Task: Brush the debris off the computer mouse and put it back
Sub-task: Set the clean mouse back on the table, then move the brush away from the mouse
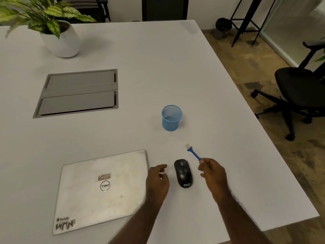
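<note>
1. Where the white surface [158, 67] runs to its far left corner, a plant [40, 13] stands in a white pot [61, 41].
2. Nearer and a little right of it, a grey hatch [79, 92] with two flaps sits flush in the surface.
3. At the near left, a closed laptop [102, 189] lies flat, with stickers on its lid.
4. Just right of the laptop, the left hand [157, 180] hovers with fingers loosely curled, holding nothing, close to the mouse but not touching it.
5. Between the two hands, the black mouse [183, 173] lies flat on the surface.
6. Beyond the mouse, a blue mesh cup [171, 118] stands upright, well apart from it.
7. Right of the mouse, the right hand [213, 171] pinches the end of a blue brush [193, 153], whose pale bristles point up and away, above the surface and clear of the mouse.
8. Off the surface at the far right, a black chair [297, 95] stands on the wooden floor [263, 71].
</note>
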`<state>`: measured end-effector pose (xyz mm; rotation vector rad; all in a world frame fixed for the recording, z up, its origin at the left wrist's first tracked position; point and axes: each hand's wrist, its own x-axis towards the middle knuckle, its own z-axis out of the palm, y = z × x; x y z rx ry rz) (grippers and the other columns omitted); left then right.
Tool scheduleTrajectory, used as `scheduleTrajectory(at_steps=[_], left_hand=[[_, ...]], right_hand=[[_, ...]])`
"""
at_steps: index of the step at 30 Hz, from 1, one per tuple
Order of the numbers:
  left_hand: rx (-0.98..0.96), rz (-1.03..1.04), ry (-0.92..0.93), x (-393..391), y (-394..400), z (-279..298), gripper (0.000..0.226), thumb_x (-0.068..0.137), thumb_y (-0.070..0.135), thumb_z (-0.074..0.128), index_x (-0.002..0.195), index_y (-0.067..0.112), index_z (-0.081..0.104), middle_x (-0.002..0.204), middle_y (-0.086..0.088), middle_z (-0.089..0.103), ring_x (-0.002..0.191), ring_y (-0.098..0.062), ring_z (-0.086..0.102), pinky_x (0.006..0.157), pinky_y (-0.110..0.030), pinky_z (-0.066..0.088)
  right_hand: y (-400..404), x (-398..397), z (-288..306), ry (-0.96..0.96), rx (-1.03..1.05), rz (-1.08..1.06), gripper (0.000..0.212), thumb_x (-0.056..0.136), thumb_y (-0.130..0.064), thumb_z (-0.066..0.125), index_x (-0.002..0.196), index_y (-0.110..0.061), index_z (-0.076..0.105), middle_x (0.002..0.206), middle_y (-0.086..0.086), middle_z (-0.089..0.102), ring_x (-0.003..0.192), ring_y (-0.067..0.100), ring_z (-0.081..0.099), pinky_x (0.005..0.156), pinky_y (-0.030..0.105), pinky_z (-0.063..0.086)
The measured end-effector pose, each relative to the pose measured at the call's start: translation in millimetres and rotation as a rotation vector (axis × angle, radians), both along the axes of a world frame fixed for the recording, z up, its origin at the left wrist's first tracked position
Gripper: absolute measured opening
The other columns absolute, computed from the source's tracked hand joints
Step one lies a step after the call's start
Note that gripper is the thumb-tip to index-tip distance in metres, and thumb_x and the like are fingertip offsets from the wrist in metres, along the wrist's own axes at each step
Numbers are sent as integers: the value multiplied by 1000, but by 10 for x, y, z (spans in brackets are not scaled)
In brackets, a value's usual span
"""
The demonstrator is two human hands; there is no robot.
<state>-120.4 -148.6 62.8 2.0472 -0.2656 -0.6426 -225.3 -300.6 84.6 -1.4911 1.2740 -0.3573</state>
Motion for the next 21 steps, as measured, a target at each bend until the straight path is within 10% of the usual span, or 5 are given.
scheduleTrajectory(at_steps=[11, 21], left_hand=[[400, -133, -544, 638, 911, 109, 52, 77, 18, 55, 128, 9, 61, 138, -17, 54, 126, -39, 52, 99, -53, 42], [735, -352, -577, 860, 1363, -159, 69, 97, 46, 8, 140, 11, 50, 150, -19, 39, 134, -44, 41, 94, -68, 35]], right_hand=[[-461, 832, 453, -51, -185, 35, 6, 88, -18, 73, 93, -15, 75, 84, 8, 73, 82, 27, 68, 86, 51, 58], [-640, 1551, 511, 164, -555, 244, 24, 99, -15, 55, 115, -7, 72, 113, 15, 70, 105, 30, 63, 84, 24, 42]])
